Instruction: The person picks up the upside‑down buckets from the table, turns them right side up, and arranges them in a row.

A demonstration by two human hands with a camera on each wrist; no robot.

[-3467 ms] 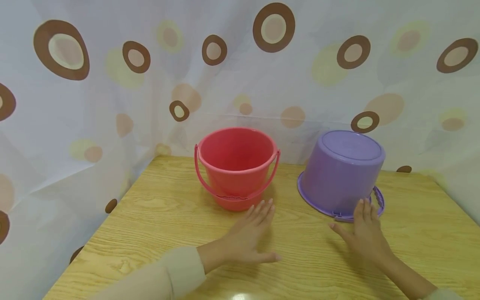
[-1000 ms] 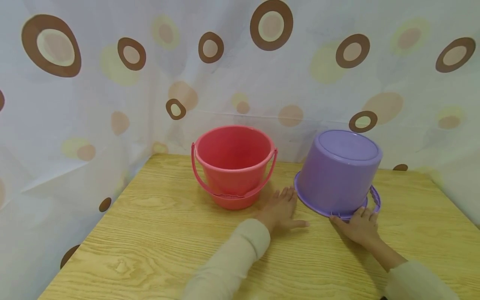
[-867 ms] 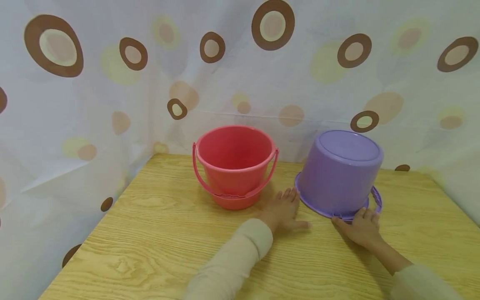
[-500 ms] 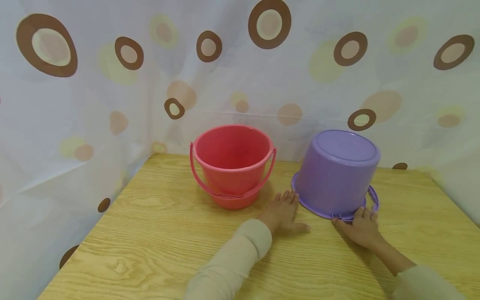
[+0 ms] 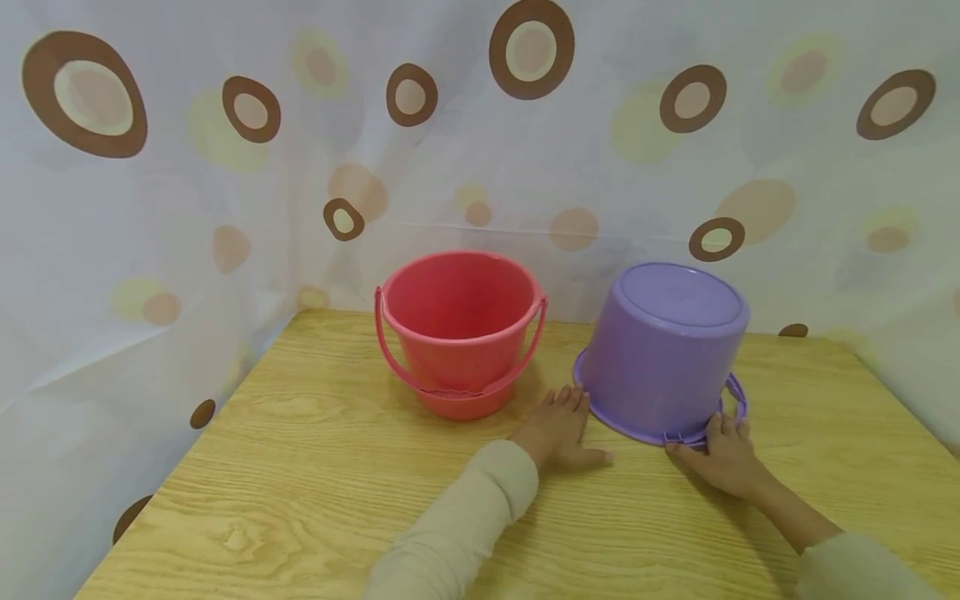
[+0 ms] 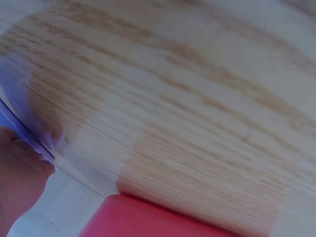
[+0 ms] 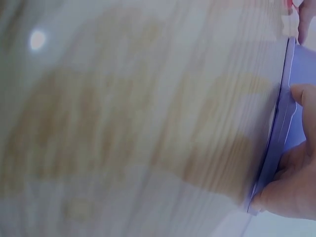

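Observation:
A purple bucket point(image 5: 660, 358) stands upside down on the table's right half, its handle point(image 5: 737, 396) low at the right side. My right hand point(image 5: 723, 462) holds its near rim, the thumb along the front and the fingers near the handle. In the right wrist view, thumb and fingers meet the purple rim point(image 7: 279, 131). My left hand point(image 5: 558, 429) lies on the left with thumb spread and straight fingertips at the rim. Part of this hand point(image 6: 22, 175) shows beside the purple edge in the left wrist view.
A red bucket point(image 5: 461, 362) stands upright left of the purple one, its handle hanging in front. The wooden table point(image 5: 315, 483) bears both. A white curtain point(image 5: 450, 167) with brown and yellow circles hangs behind and along the left.
Earlier, both hands were spread and farther left or nearer the front; they have since reached the purple bucket's rim. That bucket has shifted slightly nearer and left. The red bucket stays put.

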